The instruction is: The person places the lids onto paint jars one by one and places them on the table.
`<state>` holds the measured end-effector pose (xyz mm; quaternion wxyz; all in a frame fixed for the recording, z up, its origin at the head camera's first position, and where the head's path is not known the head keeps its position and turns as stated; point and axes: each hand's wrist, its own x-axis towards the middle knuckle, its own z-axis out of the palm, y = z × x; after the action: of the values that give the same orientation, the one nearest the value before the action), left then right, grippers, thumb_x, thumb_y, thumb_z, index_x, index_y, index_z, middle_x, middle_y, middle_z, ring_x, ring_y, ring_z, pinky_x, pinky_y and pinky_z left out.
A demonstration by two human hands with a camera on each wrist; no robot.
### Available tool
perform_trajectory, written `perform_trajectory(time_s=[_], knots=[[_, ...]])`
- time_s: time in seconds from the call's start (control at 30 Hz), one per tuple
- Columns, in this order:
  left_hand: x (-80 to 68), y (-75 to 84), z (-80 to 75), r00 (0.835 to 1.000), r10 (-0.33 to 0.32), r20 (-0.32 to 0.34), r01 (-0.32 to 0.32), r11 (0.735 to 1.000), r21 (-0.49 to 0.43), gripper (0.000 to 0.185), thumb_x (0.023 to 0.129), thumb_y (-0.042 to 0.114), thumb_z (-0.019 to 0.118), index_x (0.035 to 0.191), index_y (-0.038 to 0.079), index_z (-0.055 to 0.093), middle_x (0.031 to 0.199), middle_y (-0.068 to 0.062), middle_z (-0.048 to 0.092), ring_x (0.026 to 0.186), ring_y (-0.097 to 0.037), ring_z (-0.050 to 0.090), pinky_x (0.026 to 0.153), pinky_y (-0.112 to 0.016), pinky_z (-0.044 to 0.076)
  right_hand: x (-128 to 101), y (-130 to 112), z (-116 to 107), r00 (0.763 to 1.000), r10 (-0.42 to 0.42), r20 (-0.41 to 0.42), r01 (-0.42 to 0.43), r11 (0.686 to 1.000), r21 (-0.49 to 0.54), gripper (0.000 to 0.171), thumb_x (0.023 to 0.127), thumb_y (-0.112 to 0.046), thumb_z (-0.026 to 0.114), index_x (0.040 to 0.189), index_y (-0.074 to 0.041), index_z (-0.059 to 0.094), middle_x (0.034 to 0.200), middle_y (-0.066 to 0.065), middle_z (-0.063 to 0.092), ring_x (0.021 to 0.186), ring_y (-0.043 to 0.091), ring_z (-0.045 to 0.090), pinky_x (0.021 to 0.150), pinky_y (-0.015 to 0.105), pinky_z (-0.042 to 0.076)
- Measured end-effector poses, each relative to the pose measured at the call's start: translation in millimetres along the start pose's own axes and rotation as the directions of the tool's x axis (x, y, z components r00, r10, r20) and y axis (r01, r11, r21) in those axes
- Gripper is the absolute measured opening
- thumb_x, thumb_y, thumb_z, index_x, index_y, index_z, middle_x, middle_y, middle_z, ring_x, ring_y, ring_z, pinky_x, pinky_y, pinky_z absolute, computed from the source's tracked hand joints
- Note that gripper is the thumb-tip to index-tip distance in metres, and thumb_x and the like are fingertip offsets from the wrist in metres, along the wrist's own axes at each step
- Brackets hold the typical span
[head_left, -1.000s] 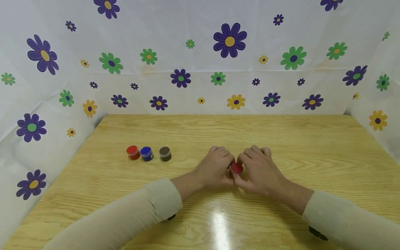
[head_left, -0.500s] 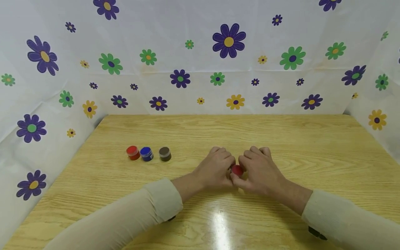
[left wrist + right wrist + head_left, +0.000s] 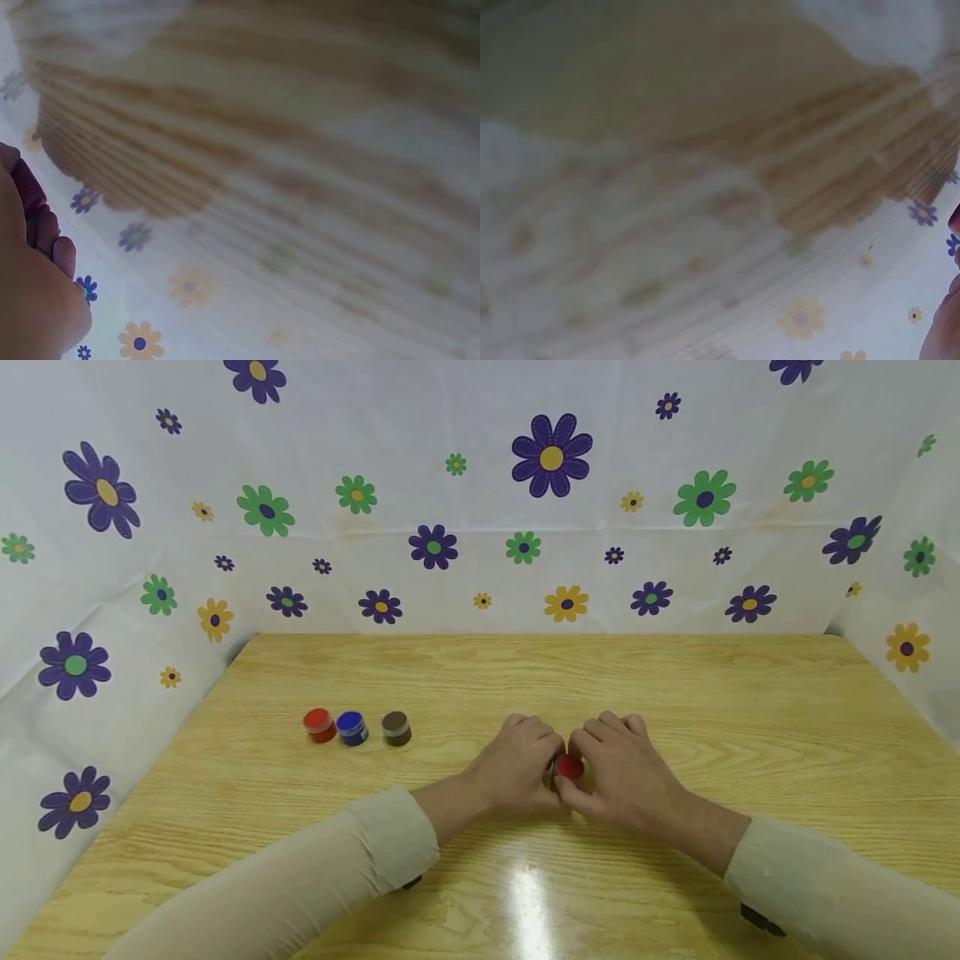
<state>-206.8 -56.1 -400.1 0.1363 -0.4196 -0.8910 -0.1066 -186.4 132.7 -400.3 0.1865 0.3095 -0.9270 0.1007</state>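
A small round paint jar with a crimson top (image 3: 570, 767) is held between both hands right of the table's middle. From the left, my left hand (image 3: 513, 764) grips its side with curled fingers. My right hand (image 3: 626, 768) pinches it from the right, thumb in front and fingers behind. Much of the jar's side is hidden by the fingers. In the left wrist view, a dark red part of the jar (image 3: 28, 186) shows beside the left hand (image 3: 37, 300). Only an edge of the right hand (image 3: 943, 330) appears in the right wrist view.
Three more small jars stand in a row on the left of the wooden table (image 3: 465, 685): a red jar (image 3: 319, 726), a blue jar (image 3: 352, 728) and a dark brown jar (image 3: 396, 728). A white flower-print cloth (image 3: 487, 443) rises behind the table and along its sides.
The right thumb has shifted slightly left across the front of the crimson-topped jar. Both hands keep hold of it in nearly the same place, and the other jars have stayed put.
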Motion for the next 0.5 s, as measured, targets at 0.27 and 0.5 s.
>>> perform_trajectory(time_s=[0.27, 0.5], knots=[[0.4, 1.7, 0.5, 0.999, 0.041, 0.013, -0.041, 0.999, 0.02, 0.028, 0.077, 0.041, 0.074, 0.08, 0.017, 0.061, 0.076, 0.009, 0.06, 0.075, -0.009, 0.051, 0.083, -0.028, 0.041, 1.6, -0.5, -1.4, 1.0, 0.003, 0.017, -0.003, 1.0, 0.009, 0.033, 0.082, -0.043, 0.066, 0.066, -0.02, 0.048, 0.063, -0.01, 0.042, 0.067, 0.013, 0.038, 0.074, 0.034, 0.027], [0.2, 4.2, 3.1, 0.994, 0.103, 0.027, -0.105, 0.991, 0.087, 0.034, 0.076, 0.048, 0.075, 0.077, 0.017, 0.061, 0.071, 0.008, 0.058, 0.069, -0.009, 0.049, 0.08, -0.027, 0.043, 1.6, -0.6, 1.1, 0.999, -0.022, 0.044, 0.023, 0.999, -0.022, 0.043, 0.085, -0.043, 0.063, 0.055, -0.023, 0.039, 0.052, -0.012, 0.035, 0.056, 0.009, 0.034, 0.071, 0.033, 0.026]])
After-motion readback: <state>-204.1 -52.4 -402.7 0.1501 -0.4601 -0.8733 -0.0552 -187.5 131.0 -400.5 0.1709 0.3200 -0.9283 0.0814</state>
